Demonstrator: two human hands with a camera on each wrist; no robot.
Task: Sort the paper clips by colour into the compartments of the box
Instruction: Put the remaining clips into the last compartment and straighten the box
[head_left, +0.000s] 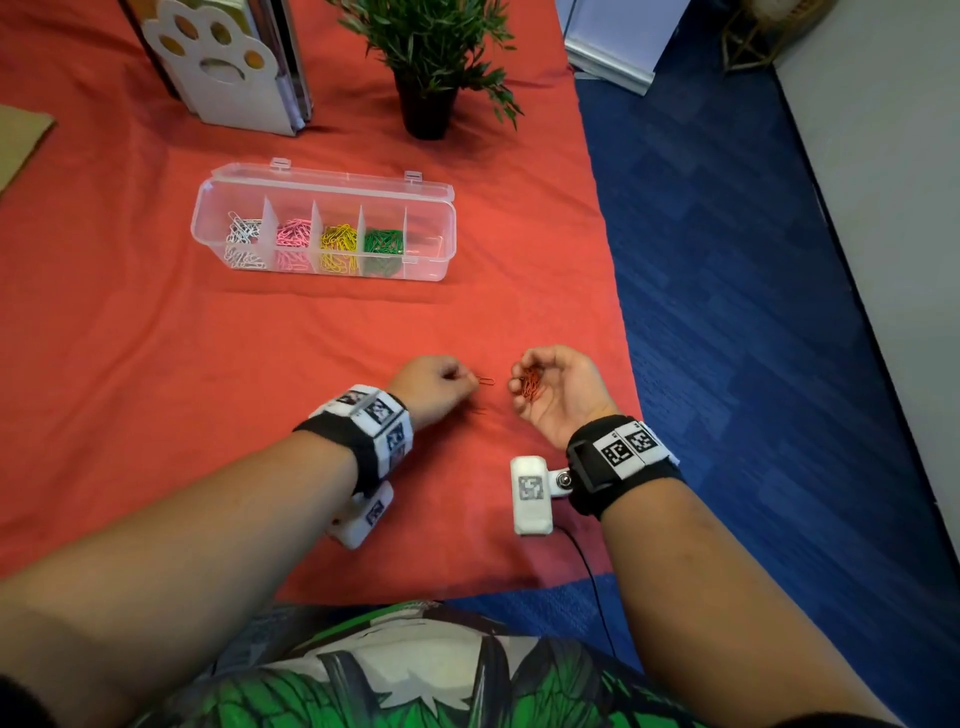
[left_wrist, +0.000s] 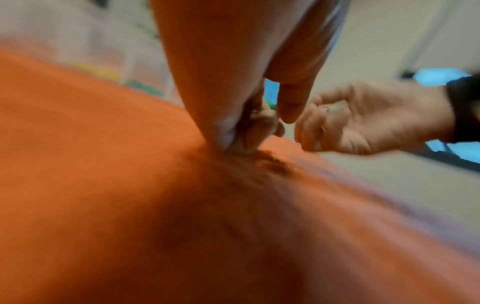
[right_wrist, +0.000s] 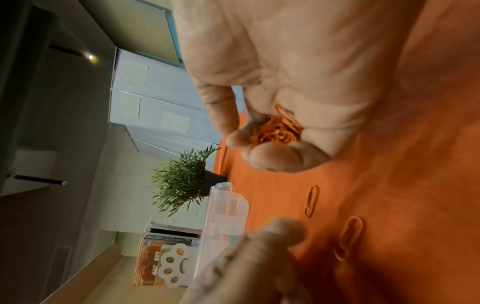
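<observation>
The clear compartment box (head_left: 430, 262) stands open on the red cloth, holding white, pink, yellow and green clips in separate cells; its right cell is empty. My right hand (head_left: 558, 389) lies palm up near the cloth's right edge, its fingers cupped round a bunch of orange paper clips (head_left: 530, 387) (right_wrist: 279, 131). My left hand (head_left: 441, 384) sits just to its left with fingers curled, tips beside one loose orange clip (head_left: 486, 381) (right_wrist: 311, 200). A second loose clip (right_wrist: 348, 237) lies nearer me. In the right wrist view both clips lie free on the cloth.
A potted plant (head_left: 431, 62) and a white paw-print bookend (head_left: 223, 67) with books stand at the back of the table. The cloth ends close to the right of my right hand, with blue carpet (head_left: 753, 260) below.
</observation>
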